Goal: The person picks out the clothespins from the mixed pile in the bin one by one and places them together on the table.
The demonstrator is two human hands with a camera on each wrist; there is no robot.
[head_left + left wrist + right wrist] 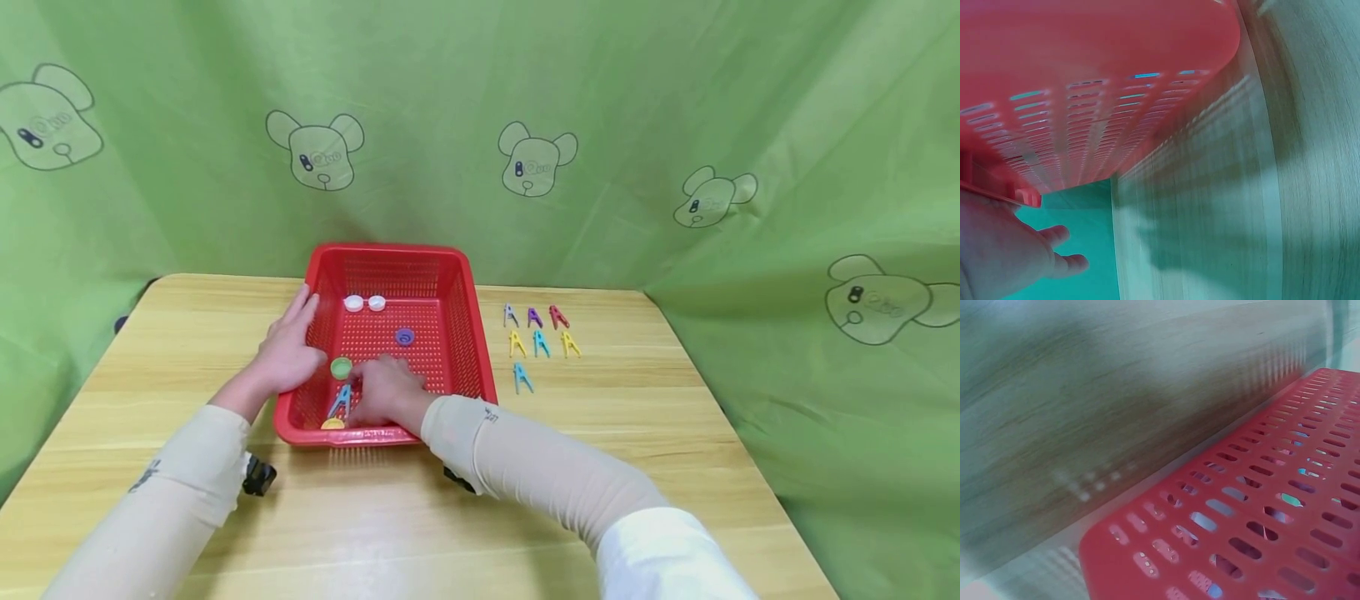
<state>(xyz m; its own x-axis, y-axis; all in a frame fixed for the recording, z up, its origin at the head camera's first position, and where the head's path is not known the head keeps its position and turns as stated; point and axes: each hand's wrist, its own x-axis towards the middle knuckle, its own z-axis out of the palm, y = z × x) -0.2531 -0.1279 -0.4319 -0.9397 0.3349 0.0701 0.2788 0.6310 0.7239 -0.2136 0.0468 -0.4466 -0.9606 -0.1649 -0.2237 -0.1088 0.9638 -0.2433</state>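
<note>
A red perforated basket (450, 275) stands on the wooden table (600, 442). My left hand (288, 350) rests flat against the basket's left rim with straight fingers; the left wrist view shows the hand (1004, 250) under the basket's outer wall (1085, 94). My right hand (382, 390) reaches inside the basket near its front, its curled fingers pinching a blue clothespin (341, 402). A green cap (341, 367) lies just behind the pin and a yellow cap (332, 424) just in front. The right wrist view shows only the basket wall (1241, 519) and table.
Further back in the basket lie a purple cap (405, 336) and two white caps (353, 303). Several coloured clothespins (540, 342) are laid in rows on the table right of the basket. A green printed cloth (675, 125) hangs behind and beside the table.
</note>
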